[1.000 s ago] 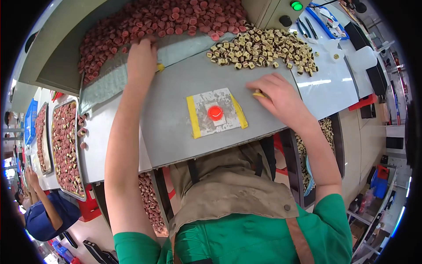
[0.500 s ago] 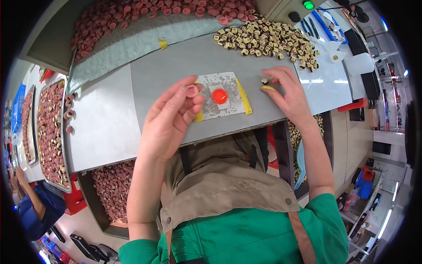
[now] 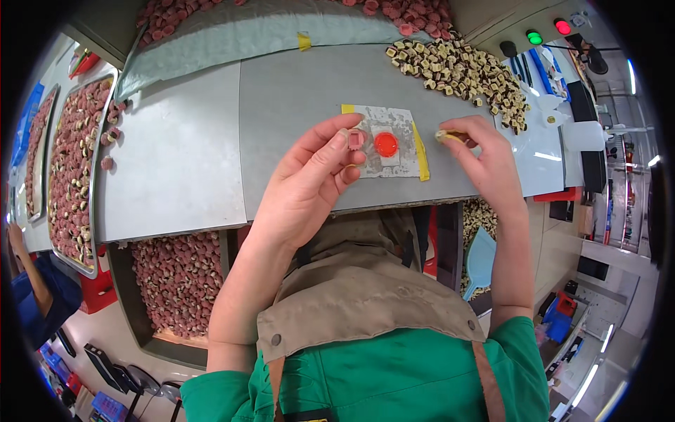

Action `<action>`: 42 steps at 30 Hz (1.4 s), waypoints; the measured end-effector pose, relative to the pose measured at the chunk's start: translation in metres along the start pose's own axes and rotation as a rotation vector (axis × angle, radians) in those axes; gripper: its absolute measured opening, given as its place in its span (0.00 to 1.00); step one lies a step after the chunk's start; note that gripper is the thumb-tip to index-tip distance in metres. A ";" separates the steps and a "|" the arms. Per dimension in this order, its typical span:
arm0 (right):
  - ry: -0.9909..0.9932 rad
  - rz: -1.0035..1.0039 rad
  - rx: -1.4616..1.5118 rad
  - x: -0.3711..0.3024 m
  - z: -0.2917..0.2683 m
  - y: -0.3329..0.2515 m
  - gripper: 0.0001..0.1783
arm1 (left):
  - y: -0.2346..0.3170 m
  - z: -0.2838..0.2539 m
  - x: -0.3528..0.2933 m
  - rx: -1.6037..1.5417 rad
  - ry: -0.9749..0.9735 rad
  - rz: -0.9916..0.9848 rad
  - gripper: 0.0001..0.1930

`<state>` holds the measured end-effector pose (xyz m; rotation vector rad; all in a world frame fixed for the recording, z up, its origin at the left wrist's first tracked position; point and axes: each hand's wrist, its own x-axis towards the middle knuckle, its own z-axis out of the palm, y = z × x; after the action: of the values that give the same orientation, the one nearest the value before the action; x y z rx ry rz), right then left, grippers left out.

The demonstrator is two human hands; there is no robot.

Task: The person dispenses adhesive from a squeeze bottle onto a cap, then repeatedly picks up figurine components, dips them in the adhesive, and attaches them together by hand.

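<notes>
My left hand (image 3: 309,172) pinches a pink cup (image 3: 356,139) between thumb and forefinger, the other fingers loosely curled, just left of the red disc (image 3: 386,145) on the scuffed plate (image 3: 404,123). My right hand (image 3: 486,158) has thumb and fingertips drawn together on a small pale piece (image 3: 441,135), off the plate's right side, above the table (image 3: 295,84). To do this well, I'd judge, I should grip the cup lightly near its edge so its frilled wall isn't squashed, with the squarish recess facing me and unblocked by my thumb. The pale piece wants an equally light pinch, with enough of it sticking out past my fingertips that I can check which way it faces.
</notes>
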<state>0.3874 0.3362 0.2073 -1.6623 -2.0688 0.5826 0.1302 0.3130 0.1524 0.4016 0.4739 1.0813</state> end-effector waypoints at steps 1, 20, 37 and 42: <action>-0.016 -0.074 0.060 0.000 0.004 -0.009 0.10 | 0.000 -0.001 0.001 -0.002 -0.004 0.007 0.19; -0.022 -0.438 -0.155 0.015 0.046 -0.032 0.13 | 0.000 -0.008 0.000 0.027 0.017 0.022 0.19; -0.065 -0.222 0.773 0.001 0.056 -0.044 0.12 | 0.002 0.011 -0.004 0.200 0.046 -0.021 0.16; 0.024 -0.387 0.455 0.000 0.058 -0.050 0.11 | -0.001 0.010 -0.003 0.202 0.033 0.005 0.15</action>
<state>0.3143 0.3232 0.1881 -0.9812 -1.9769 0.8150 0.1351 0.3085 0.1603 0.5637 0.6148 1.0501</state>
